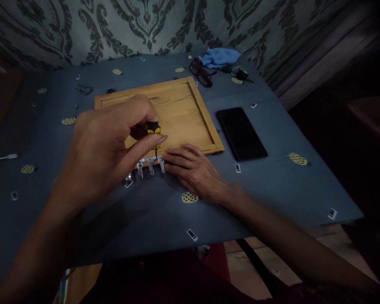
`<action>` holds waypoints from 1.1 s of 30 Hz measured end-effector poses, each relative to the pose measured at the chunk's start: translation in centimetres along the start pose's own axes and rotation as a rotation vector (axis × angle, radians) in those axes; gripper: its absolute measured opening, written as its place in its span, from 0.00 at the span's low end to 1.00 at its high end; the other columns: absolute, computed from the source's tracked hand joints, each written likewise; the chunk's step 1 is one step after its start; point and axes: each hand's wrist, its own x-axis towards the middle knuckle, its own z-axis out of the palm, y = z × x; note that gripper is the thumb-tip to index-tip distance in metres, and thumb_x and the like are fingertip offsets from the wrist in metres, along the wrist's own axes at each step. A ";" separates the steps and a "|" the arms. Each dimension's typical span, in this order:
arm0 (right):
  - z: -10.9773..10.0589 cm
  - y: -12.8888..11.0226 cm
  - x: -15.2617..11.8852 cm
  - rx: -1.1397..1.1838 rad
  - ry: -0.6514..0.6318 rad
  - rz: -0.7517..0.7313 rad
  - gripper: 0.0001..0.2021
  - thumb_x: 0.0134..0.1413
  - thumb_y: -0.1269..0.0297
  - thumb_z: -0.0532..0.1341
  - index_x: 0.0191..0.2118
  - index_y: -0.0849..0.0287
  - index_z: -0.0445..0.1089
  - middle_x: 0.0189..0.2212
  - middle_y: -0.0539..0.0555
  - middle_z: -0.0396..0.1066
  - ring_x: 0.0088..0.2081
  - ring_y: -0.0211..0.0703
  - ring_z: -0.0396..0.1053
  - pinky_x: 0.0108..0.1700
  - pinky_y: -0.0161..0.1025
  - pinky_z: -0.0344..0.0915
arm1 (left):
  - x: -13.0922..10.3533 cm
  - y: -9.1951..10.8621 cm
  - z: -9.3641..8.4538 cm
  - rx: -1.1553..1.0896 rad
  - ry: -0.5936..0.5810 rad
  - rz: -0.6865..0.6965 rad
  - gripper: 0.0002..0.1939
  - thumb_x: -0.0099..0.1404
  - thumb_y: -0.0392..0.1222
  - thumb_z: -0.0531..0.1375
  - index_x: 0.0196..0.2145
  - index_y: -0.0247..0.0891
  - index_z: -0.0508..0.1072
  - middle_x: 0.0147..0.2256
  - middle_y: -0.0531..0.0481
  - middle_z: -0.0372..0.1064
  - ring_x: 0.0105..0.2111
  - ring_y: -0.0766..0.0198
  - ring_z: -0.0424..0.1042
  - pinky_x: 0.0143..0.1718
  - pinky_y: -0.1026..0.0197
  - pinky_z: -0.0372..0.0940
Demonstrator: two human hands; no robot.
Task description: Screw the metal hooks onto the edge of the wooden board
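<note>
My left hand (107, 143) is closed around the black and yellow handle of a screwdriver (153, 128). The screwdriver points down, its tip at the right part of a silver metal hook rack (151, 165) along the near edge of a framed wooden board (174, 114). Several hooks hang from the rack towards me. My right hand (194, 169) lies with its fingers stretched out over the board's near edge, fingertips beside the rightmost hook. Part of the board and the rack's left end are hidden behind my left hand.
To the right of the board lies a black phone (241, 133). Sunglasses (202, 72), a blue cloth (220, 57) and a dark item with a strap (240, 73) are at the back right. A white cable (4, 158) reaches in from the left of the blue tablecloth (291, 185).
</note>
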 end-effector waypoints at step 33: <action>-0.3 -0.2 0.3 0.008 -0.012 -0.008 0.19 0.63 0.76 0.57 0.55 0.55 0.76 0.58 0.57 0.76 0.62 0.51 0.69 0.63 0.59 0.62 | -0.6 1.3 0.5 -0.080 0.131 -0.068 0.04 0.69 0.42 0.64 0.42 0.48 0.74 0.36 0.58 0.77 0.33 0.65 0.78 0.38 0.59 0.75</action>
